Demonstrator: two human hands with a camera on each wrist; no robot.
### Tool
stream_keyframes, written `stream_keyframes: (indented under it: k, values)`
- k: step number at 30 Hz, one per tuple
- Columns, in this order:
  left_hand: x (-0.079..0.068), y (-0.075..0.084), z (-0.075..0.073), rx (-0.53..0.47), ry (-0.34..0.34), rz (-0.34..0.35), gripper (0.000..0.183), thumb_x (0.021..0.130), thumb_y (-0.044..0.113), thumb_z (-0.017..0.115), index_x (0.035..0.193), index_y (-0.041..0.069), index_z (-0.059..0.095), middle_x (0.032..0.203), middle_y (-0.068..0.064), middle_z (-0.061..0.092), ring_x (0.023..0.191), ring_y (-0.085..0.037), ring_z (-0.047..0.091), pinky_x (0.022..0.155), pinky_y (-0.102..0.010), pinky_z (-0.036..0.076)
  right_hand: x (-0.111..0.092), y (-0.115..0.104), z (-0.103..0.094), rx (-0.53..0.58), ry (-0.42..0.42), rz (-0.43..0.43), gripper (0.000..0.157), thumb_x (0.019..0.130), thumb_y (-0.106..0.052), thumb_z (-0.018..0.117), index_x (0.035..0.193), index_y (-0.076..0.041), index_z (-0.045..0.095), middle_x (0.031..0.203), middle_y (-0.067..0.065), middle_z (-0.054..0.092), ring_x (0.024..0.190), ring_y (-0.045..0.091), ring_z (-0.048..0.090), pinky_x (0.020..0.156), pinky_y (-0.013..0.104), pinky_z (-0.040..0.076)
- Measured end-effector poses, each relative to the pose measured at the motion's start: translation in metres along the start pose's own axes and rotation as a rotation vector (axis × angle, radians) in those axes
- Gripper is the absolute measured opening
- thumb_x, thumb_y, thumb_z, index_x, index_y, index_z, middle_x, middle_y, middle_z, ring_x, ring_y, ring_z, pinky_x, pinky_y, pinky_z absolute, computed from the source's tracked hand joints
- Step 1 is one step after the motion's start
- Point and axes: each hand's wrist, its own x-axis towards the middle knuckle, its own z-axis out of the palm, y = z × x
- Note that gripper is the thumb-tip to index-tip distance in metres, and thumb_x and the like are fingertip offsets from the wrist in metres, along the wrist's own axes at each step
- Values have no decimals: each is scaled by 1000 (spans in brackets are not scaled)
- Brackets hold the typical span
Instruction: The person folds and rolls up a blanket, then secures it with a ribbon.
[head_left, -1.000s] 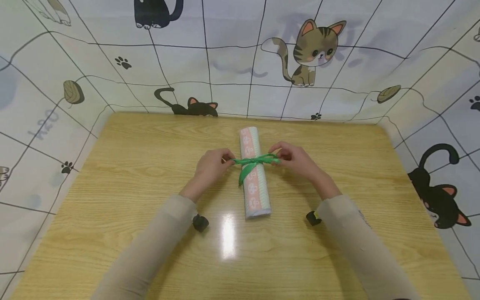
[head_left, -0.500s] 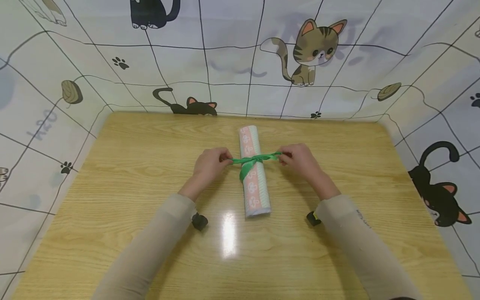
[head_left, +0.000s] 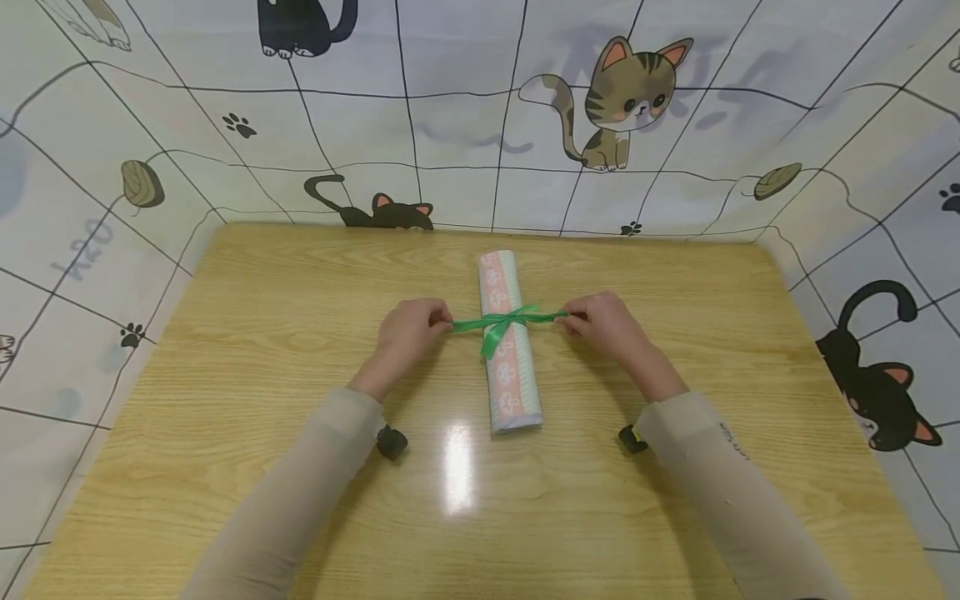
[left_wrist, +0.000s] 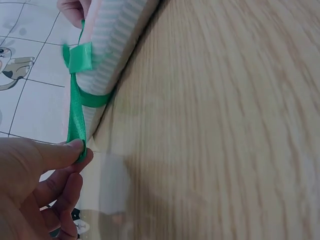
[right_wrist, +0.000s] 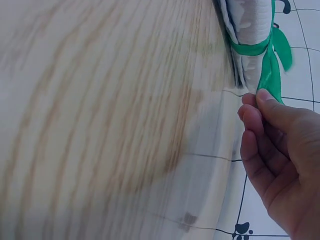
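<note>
A rolled towel point(head_left: 507, 375), pink and pale green with white figures, lies lengthwise on the table. Round its middle runs a green ribbon point(head_left: 495, 340), knotted on top with a short tail hanging over the front. My left hand point(head_left: 408, 333) pinches one ribbon length between thumb and forefinger, left of the roll. On the other side my right hand point(head_left: 606, 325) pinches the opposite length. Both lengths stretch nearly straight out from the knot. In the left wrist view the ribbon point(left_wrist: 76, 115) runs taut to the thumb; the right wrist view shows the band point(right_wrist: 250, 48) wrapped round the roll.
The wooden table point(head_left: 262, 350) extends on all sides of the roll. Behind it and at both sides stands a white cloth backdrop point(head_left: 465, 117) with printed cats and grid lines. A small black device point(head_left: 392, 442) sits at the left wrist, another device point(head_left: 632, 439) at the right.
My hands have moved apart, left hand to the left and right hand to the right. The ribbon lengths are drawn out straighter, and the loops and hanging tail look smaller.
</note>
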Motion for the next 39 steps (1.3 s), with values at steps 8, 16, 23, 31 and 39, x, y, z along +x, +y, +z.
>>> stream_keyframes:
  k: [8,16,23,31,39]
  values:
    - [-2,-7,-3,37,5,-7,7,94,22,69,93,15,72,97,-1,77,77,-18,59,70,-31,45,-3,1,-2,-10,-45,16,18,95,-14,66,80,-7,73,66,3,68,60,12,52,61,27,42]
    - [-3,-17,-4,61,-12,18,8,95,22,69,94,14,72,93,-3,75,80,-20,60,75,-35,47,-4,11,3,54,-63,3,17,95,-14,67,82,-6,74,66,3,68,63,12,55,63,27,45]
    - [-11,-4,-19,35,17,101,23,99,19,62,121,18,69,122,-1,71,110,-25,65,96,-53,46,-13,16,-1,240,-31,100,30,100,-19,60,126,-7,66,108,12,70,97,25,65,87,44,55]
    - [6,49,-6,163,38,187,17,98,30,64,112,26,73,121,3,70,121,-28,59,98,-54,44,9,-24,-7,340,181,-22,30,105,-25,49,118,-8,70,120,12,66,110,27,58,92,46,48]
    - [18,63,24,194,66,164,13,92,37,71,102,29,75,115,8,68,112,-24,61,97,-50,45,20,-45,0,26,64,-189,18,89,-22,76,104,-13,77,119,11,65,114,33,52,100,51,42]
